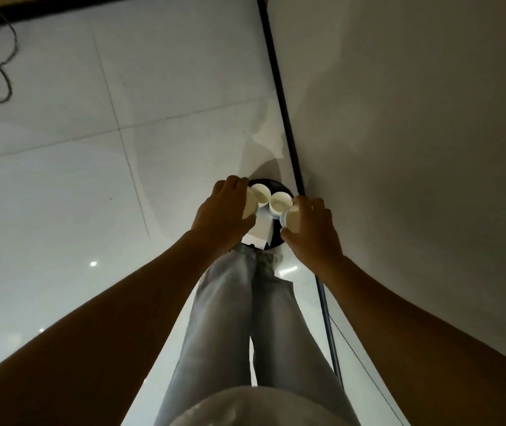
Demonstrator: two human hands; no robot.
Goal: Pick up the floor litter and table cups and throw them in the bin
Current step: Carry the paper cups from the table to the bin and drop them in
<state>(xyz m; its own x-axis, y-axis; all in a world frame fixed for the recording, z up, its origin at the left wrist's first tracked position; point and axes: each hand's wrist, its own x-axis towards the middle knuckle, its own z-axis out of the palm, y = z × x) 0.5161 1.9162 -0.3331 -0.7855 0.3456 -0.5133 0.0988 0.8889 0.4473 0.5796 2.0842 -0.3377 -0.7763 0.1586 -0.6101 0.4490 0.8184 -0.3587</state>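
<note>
A pale tiled floor (61, 179) meets a wall (414, 133) along a dark skirting strip (279, 87). Against it stands the black bin (276, 187), directly below both hands. The left hand (224, 210) curls round two white cups (260, 194) and a white paper piece (259, 230) — the right hand (310, 229) grips two more cups (280, 202), all held over the bin's mouth.
</note>
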